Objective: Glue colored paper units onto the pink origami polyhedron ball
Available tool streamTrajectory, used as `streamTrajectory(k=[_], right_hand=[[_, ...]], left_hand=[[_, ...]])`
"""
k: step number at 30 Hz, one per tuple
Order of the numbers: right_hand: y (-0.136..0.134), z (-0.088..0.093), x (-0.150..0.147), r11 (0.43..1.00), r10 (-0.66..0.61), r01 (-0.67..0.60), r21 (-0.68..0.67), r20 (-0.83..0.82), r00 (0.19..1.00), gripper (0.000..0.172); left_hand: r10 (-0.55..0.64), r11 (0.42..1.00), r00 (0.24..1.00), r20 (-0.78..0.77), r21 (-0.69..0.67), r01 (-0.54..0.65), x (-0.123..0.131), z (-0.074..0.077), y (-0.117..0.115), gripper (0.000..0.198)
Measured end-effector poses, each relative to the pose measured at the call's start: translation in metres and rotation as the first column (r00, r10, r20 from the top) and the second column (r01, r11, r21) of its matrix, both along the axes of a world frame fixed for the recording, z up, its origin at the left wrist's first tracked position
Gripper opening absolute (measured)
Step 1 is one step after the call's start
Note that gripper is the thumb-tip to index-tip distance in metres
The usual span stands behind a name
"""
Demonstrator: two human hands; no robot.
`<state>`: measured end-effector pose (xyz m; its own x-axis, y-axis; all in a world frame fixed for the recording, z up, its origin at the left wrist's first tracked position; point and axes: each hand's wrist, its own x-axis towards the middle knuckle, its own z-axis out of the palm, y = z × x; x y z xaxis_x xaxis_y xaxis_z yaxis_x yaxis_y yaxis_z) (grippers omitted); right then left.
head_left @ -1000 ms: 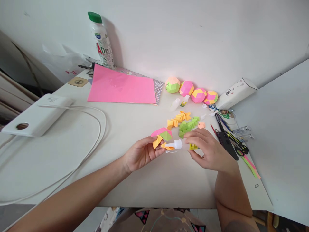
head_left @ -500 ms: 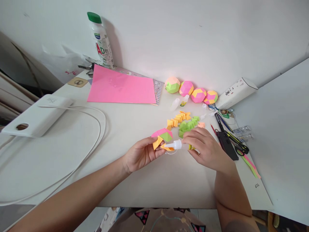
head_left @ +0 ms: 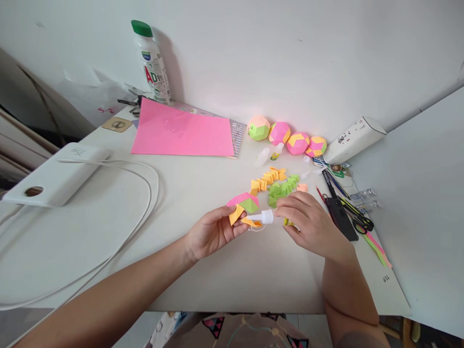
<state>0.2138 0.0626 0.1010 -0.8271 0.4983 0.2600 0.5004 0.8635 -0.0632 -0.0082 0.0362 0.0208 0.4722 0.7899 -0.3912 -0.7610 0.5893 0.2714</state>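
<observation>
My left hand (head_left: 212, 231) pinches a partly built folded-paper piece (head_left: 243, 205) of pink, green and orange facets just above the white table (head_left: 217, 270). My right hand (head_left: 308, 223) is closed round a small glue bottle (head_left: 270, 217) with a white nozzle. The nozzle tip touches an orange flap of the paper piece. Behind my hands lie rows of folded orange paper units (head_left: 268, 178) and green paper units (head_left: 282, 189).
Several finished paper balls (head_left: 286, 136) line the wall, with a second glue bottle (head_left: 277, 151) in front. A pink sheet (head_left: 183, 130), a drink bottle (head_left: 151, 62), a power strip (head_left: 353, 139), a white power bank (head_left: 54, 174) with cable, scissors (head_left: 357, 220) and a dark phone (head_left: 340, 217) lie around.
My right hand shifted slightly left and closed tighter round the glue bottle, keeping the nozzle on the orange flap. My left hand and the paper piece stayed almost still.
</observation>
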Motion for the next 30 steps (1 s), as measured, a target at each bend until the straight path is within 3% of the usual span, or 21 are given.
streamTrajectory(k=[22, 24, 27, 30], right_hand=[[-0.003, 0.009, 0.007, 1.000, -0.003, 0.003, 0.020, 0.012, 1.000, 0.030], [-0.001, 0.009, 0.010, 1.000, -0.006, 0.006, -0.025, -0.009, 1.000, 0.032], [0.005, 0.004, 0.017, 0.977, -0.083, 0.060, -0.205, -0.107, 0.991, 0.029], [0.015, -0.013, 0.017, 0.864, -0.339, 0.195, -0.463, -0.250, 0.907, 0.035]], left_hand=[[0.076, 0.997, 0.997, 0.002, 0.014, -0.076, -0.003, -0.002, 0.002, 0.017], [0.080, 0.996, 0.997, -0.005, 0.031, -0.079, -0.004, -0.001, 0.002, 0.016], [0.079, 0.994, 0.997, -0.008, 0.070, -0.078, -0.005, -0.001, 0.003, 0.013], [0.090, 0.991, 0.996, -0.009, 0.097, -0.088, -0.006, -0.001, 0.003, 0.010]])
